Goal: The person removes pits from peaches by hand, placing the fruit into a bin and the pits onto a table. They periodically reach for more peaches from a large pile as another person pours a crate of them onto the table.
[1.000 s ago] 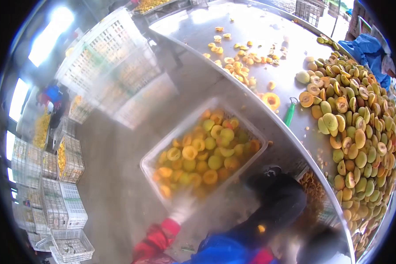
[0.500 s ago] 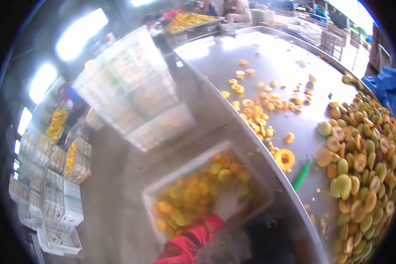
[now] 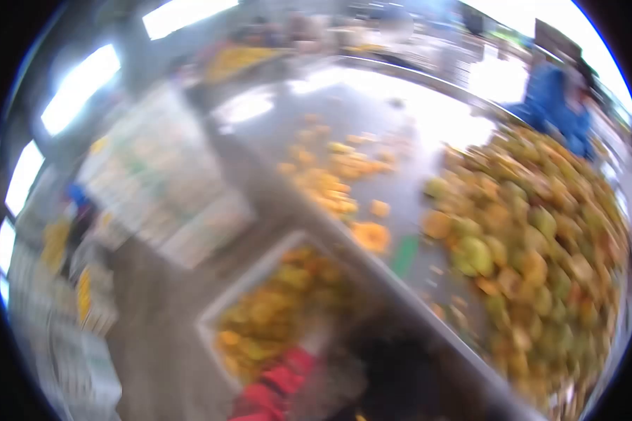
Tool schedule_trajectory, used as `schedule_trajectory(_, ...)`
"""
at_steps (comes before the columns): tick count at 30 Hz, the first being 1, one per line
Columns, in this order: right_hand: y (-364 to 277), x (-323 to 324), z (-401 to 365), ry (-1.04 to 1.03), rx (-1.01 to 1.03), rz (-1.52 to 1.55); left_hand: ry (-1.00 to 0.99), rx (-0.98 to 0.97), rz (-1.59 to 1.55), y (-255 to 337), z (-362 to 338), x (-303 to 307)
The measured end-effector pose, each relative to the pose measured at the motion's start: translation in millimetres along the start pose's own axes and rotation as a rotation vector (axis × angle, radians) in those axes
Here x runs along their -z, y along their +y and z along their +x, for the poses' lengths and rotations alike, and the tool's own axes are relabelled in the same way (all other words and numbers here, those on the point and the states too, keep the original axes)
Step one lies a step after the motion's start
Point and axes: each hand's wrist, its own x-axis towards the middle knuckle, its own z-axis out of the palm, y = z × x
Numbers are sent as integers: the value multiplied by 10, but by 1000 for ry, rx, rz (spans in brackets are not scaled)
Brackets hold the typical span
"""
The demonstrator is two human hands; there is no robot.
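My left hand, at the end of a red sleeve, is over the near side of a white crate. Orange-yellow fruit pieces fill the crate, which stands low beside the metal table. Motion blur hides the fingers, so I cannot make out whether they grip any fruit. My right hand does not show. On the table lies a green-handled tool, close to a cut orange fruit half.
The metal table has a raised edge. A large heap of greenish-yellow fruit halves covers its right side; scattered orange pieces lie further left. Stacked white crates stand on the floor, with more at far left. Blue fabric shows behind the heap.
The view has swung right, so the table, heap and crate appear further left. My left hand stays at the crate, now more blurred and nearer its close side.
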Motion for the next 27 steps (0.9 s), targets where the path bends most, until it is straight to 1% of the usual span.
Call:
schedule_trajectory(1, 28, -21, -63, 13, 31, 39, -43, -150, 251, 406, -154, 843)
schedule_trajectory(2, 61, -25, -114, 24, 56, 83, -360, 235, 23, 158, -114, 609)
schedule_trajectory(3, 85, -42, -164, 26, 80, 113, -373, 329, 44, 176, -138, 811)
schedule_trajectory(4, 85, -71, -185, 14, 112, 139, 2, 209, 81, 148, -207, 777)
schedule_trajectory(5, 47, -56, -258, -34, 243, 119, 388, 107, 111, 172, -321, 769)
schedule_trajectory(6, 36, -92, -246, -39, 203, 81, 433, 50, -130, 377, -358, 909)
schedule_trajectory(7, 158, -128, -75, -65, 184, 126, 472, -4, -369, 713, -433, 1124)
schedule_trajectory(8, -74, -232, -217, -120, 176, 145, 492, -104, -311, 1168, -608, 1350)
schedule_trajectory(9, -2, -270, -86, -181, 274, 165, 459, -169, -289, 1534, -845, 1372)
schedule_trajectory(10, -247, -305, -262, -196, 203, 199, 160, -267, -249, 1889, -1105, 1512)
schedule_trajectory(11, -497, -311, -436, -218, 131, 231, -314, -386, 160, 2332, -1236, 1888)
schedule_trajectory(12, -490, -265, -452, -220, 138, 247, 132, -412, -80, 2407, -1668, 1552)
schedule_trajectory(13, -492, -225, -446, -218, 162, 298, 68, -471, -73, 2508, -1647, 1603)
schedule_trajectory(15, -474, -83, -463, -207, 183, 348, 191, -705, -462, 2562, -1375, 1571)
schedule_trajectory(16, -460, 16, -492, -190, 181, 353, 209, -776, -578, 2665, -1193, 1583)
schedule_trajectory(17, -459, 102, -529, -175, 181, 360, 286, -808, -626, 2908, -990, 1675)
schedule_trajectory(19, -478, 268, -638, -197, 199, 377, 340, -789, -589, 3389, -523, 1701)
schedule_trajectory(20, -410, 338, -632, -172, 257, 335, 234, -643, -702, 3588, -281, 1519)
schedule_trajectory(21, -343, 391, -637, -142, 311, 294, 62, -474, -711, 3807, -44, 1460)
schedule_trajectory(22, -292, 429, -662, -133, 280, 370, 14, -361, -578, 4041, 163, 1401)
schedule_trajectory(23, -231, 463, -677, -123, 279, 385, -123, -248, -456, 4229, 291, 1354)
schedule_trajectory(25, -185, 566, -699, -83, 162, 443, -223, -349, -160, 4435, 180, 1154)
schedule_trajectory(26, -202, 607, -735, -71, 133, 492, -181, -334, -142, 4504, 135, 1057)
schedule_trajectory(27, -329, 593, -786, -57, 140, 514, -59, -299, -286, 4489, 131, 959)
